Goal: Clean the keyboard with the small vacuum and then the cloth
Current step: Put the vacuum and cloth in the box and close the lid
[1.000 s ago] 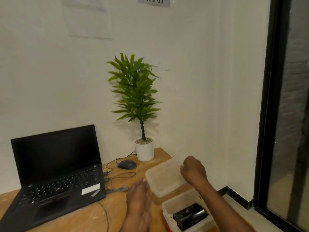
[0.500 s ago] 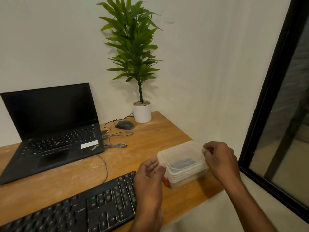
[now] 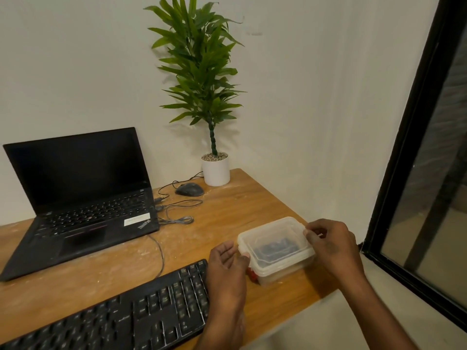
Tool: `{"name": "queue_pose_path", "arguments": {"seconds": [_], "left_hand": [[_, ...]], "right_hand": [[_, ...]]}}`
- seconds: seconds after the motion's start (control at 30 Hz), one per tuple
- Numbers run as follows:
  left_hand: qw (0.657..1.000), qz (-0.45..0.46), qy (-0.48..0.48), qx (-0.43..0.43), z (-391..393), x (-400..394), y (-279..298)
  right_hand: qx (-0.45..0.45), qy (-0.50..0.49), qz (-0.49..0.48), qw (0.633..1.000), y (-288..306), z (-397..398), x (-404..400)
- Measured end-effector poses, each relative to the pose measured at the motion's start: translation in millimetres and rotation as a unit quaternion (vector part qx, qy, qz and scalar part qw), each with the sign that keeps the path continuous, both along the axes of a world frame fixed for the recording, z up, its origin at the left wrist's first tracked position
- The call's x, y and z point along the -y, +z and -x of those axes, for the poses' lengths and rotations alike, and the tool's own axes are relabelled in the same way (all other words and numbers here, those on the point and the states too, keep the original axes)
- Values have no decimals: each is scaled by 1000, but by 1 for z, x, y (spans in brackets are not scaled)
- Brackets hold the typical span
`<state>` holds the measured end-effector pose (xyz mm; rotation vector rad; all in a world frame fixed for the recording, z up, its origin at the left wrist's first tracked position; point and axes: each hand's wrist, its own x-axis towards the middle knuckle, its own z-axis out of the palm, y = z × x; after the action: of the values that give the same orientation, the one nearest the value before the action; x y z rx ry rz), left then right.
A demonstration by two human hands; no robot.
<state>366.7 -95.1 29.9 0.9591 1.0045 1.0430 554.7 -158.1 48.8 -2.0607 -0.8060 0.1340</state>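
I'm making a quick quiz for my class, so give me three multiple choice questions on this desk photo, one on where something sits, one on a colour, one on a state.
1. Where is the mouse?
A. between the laptop and the plant pot
B. on the keyboard
C. inside the plastic container

2. What colour is the plant pot?
A. black
B. white
C. red

3. What state is the laptop in?
A. lid closed
B. lid open, screen dark
C. lid open, screen lit

Answers:
1 A, it lies right of the laptop, just left of the pot.
2 B, the pot is plain white.
3 B, the lid stands up and the screen is black.
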Motion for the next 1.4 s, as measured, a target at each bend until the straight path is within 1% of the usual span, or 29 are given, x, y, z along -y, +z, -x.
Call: {"name": "queue_pose_path", "arguments": {"seconds": [0.07,0.17,0.3,0.43,0.57,0.67,0.83,0.97,1.07,1.13,1.2,1.27,1.33,1.4], "left_hand": [[999,21,-41,-11,-1,-6,0],[994,47,-92,-25,0,-17,-3],[990,62,-122,-27,1,-24,-6],[990,54,-126,-26,0,-23,-4],[992,50,-110,-25,2,-23,-1],[994,30,-97,-42,1,-22,1],[994,29,-88,-50,4,-21,5],[995,17,-78,-66,8,-18,11],[994,-10,-67,-89,9,-16,15],[989,-42,-59,-126,9,-14,18],[977,-88,-52,-189,8,-14,21],[955,-139,-46,-260,6,-14,24],[927,-194,-38,-319,4,-14,27],[905,-232,-29,-356,3,-13,29]], "right_hand": [[-67,17,-11,998,-2,-6,1],[-194,42,-19,980,-4,-16,1],[-302,49,-2,952,4,-25,0],[-357,59,31,932,11,-32,-4],[-370,74,47,925,15,-35,-4],[-360,66,50,929,16,-34,-6],[-316,65,35,946,17,-32,-7],[-213,44,23,976,17,-22,-12],[-165,27,15,986,13,-18,-11],[-127,23,16,991,12,-13,-10],[-53,12,43,998,12,-7,-11],[16,-11,76,997,13,-2,-13],[50,-25,92,994,14,3,-14],[76,-28,103,991,15,6,-13]]}}
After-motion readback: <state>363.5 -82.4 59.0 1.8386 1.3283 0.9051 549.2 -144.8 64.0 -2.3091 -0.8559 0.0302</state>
